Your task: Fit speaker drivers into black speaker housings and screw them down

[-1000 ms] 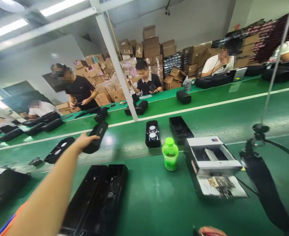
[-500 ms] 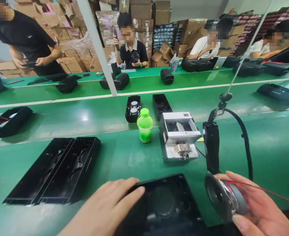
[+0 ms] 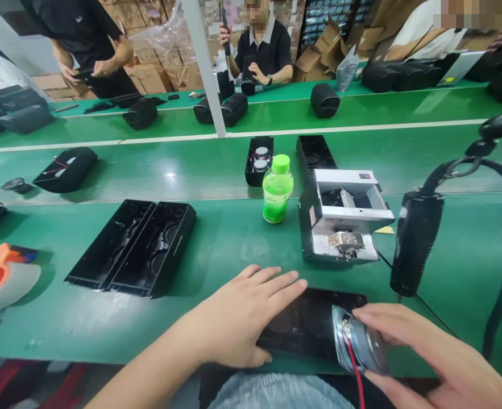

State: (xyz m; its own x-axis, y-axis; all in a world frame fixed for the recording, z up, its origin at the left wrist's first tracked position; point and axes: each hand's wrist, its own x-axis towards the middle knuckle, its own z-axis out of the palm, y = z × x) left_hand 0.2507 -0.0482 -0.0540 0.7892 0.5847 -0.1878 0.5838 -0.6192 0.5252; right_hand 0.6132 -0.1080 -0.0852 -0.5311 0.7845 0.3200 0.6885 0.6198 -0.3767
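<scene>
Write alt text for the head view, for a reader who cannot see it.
The left hand lies flat on a black housing on a green bench; the right hand holds a round speaker at its end. Behind stand a green bottle, an open white box and two black shells.

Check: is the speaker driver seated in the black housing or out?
Out. The right hand holds the speaker driver on its side at the right end of the black housing; the left hand lies flat on it.

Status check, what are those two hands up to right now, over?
Left hand flat, open, on black housing. Right hand grips speaker driver at housing's right end. Green bottle, white box beyond, apart.
</scene>
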